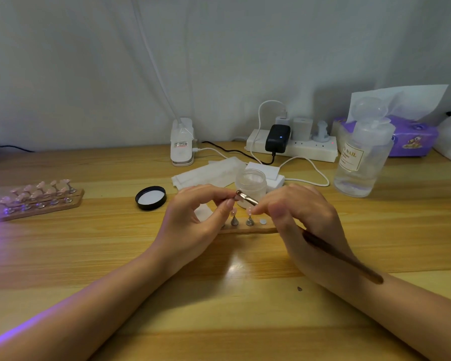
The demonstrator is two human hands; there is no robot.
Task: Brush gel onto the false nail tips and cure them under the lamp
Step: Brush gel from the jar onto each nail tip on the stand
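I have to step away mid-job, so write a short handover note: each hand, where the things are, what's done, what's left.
Right hand: holds the brush, handle running back over the wrist.
Left hand: its fingers pinch at the brush's bristle end.
Below them: wooden strip with two nail tips on stands.
Gel jar open behind; its lid to the left.
Probably done: tips on the far-left rack, in purple light.
Left: coat the near tips, then cure.

Home nail desk: power strip (292, 148), tissue box (412, 138).
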